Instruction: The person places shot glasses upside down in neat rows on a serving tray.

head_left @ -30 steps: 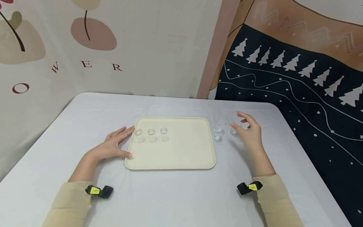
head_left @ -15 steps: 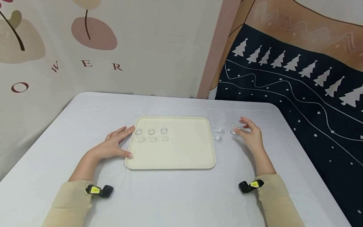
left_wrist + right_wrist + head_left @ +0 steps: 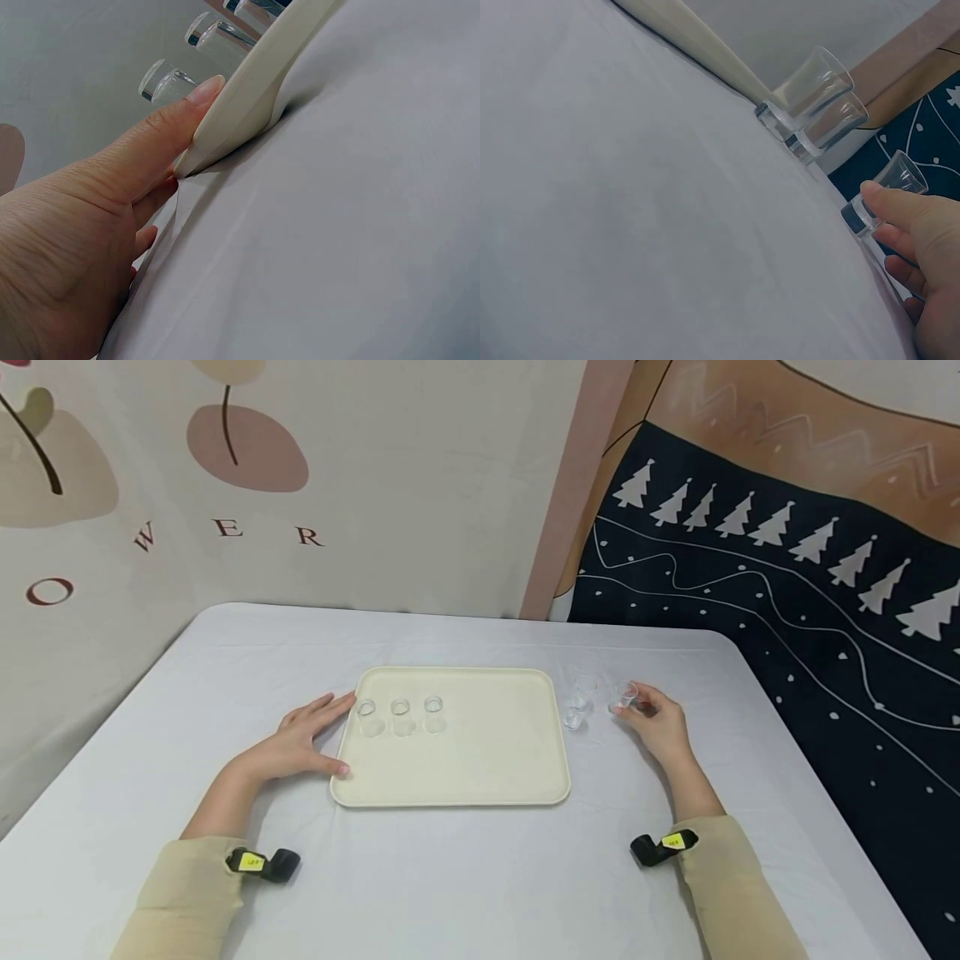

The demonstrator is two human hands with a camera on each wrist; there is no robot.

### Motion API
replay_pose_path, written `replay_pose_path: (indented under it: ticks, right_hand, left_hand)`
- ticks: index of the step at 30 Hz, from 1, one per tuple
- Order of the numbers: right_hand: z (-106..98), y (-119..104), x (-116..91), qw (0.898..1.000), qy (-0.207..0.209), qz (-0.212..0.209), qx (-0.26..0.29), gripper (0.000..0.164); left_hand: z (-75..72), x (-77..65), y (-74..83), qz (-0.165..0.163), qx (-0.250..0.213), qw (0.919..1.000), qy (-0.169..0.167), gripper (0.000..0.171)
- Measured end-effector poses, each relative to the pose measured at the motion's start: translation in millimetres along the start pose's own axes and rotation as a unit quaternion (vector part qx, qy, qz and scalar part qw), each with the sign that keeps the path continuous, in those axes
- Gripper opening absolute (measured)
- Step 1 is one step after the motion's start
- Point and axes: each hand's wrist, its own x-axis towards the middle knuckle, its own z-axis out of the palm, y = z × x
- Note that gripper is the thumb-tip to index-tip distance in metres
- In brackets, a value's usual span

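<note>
My left hand [image 3: 294,747] lies with extended fingers against the left edge of a cream tray [image 3: 487,760], its thumb [image 3: 176,120] on the rim. Three clear shot glasses stand in a row on the tray, thick bases upward; the middle glass [image 3: 401,718] is one of them. Right of the tray, my right hand [image 3: 662,727] pinches another shot glass [image 3: 891,184] between thumb and fingers, low at the table. That glass is upright, its flared rim on top. Part of its far side is hidden by the hand.
Two more upright shot glasses, a nearer glass [image 3: 802,94] and a farther glass [image 3: 832,127], stand close together between the tray's right edge and the right hand. A white cloth [image 3: 450,877] covers the table. Printed fabric [image 3: 420,510] hangs behind it.
My right hand has come down to the shot glass, and its thumb and fingers have drawn together around it. The left hand, the tray and the three glasses on it stay put.
</note>
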Motion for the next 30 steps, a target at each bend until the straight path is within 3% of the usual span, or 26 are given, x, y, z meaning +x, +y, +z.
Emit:
replay_pose_path:
  ticks: [9, 19, 30]
  right_hand:
    - [4.6, 0.9, -1.4, 0.999, -0.02, 0.013, -0.037, 0.047]
    - [9.2, 4.5, -1.0, 0.998, -0.008, 0.0, -0.063, 0.039]
    - [2.0, -4.3, -5.1, 0.999, 0.015, -0.002, -0.039, 0.033]
  left_hand:
    - [0.9, -0.6, -0.9, 0.003, 0.001, 1.0, 0.002, 0.115]
    - [0.8, -2.6, 0.6, -0.007, 0.001, 1.0, 0.002, 0.115]
    - [0.3, -3.0, 3.5, -0.009, -0.005, 0.9999, 0.001, 0.114]
